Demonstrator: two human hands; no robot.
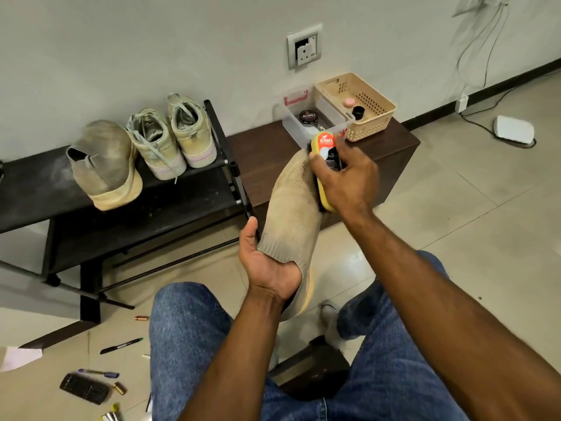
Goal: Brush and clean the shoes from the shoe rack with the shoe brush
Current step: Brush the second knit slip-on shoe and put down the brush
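between my knees and the rack (121,189), i'm holding the shoe (293,214) up in the air, toe pointing away and up toward the bench, heel down toward me. its long axis runs nearly straight away from me, leaning a little right at the top. my left hand (267,268) grips the knit collar at the near end, thumb up along the left edge, fingers tucked into the opening. my right hand (346,180) is wrapped around the brush (324,168), which lies along the shoe's right side near the toe, bristles touching the upper as far as i can tell. so the brush sits at the far end, the holding hand at the near end, and the bare stretch of upper lies between them. i judge the next stroke should run down that axis toward my left hand, stopping short of the thumb. three more shoes (145,150) wait on the rack's top shelf, well left of the one in hand, and look dusty, so i reckon the job is early.
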